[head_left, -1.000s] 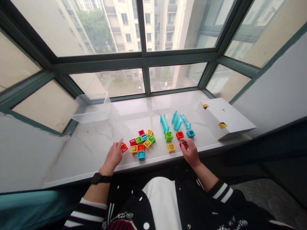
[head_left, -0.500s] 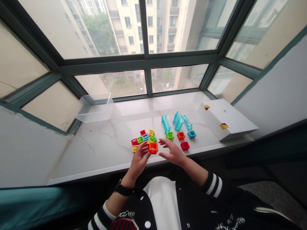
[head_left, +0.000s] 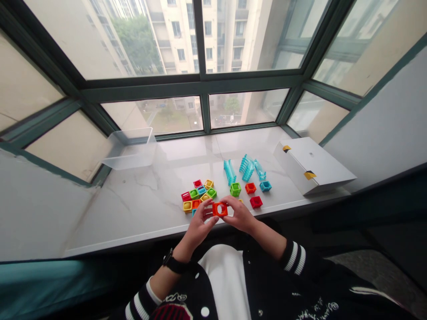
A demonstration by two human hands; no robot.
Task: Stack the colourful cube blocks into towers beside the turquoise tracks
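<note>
Location: a residential apartment on an upper floor. Indicators: a bay window [head_left: 200, 84] with dark green frames overlooks high-rise apartment blocks [head_left: 187, 31] and trees [head_left: 133, 40]. A marble window sill [head_left: 140, 200] carries plastic toy blocks [head_left: 198, 193], a clear storage bin [head_left: 130, 149] and a white carton [head_left: 312, 164].

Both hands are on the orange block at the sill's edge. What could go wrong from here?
1. The orange block is held between the left hand and right hand at the front edge of the windowsill; a slip could send it off the sill.
2. The left hand is close to the cluster of blocks and might knock some.
</note>
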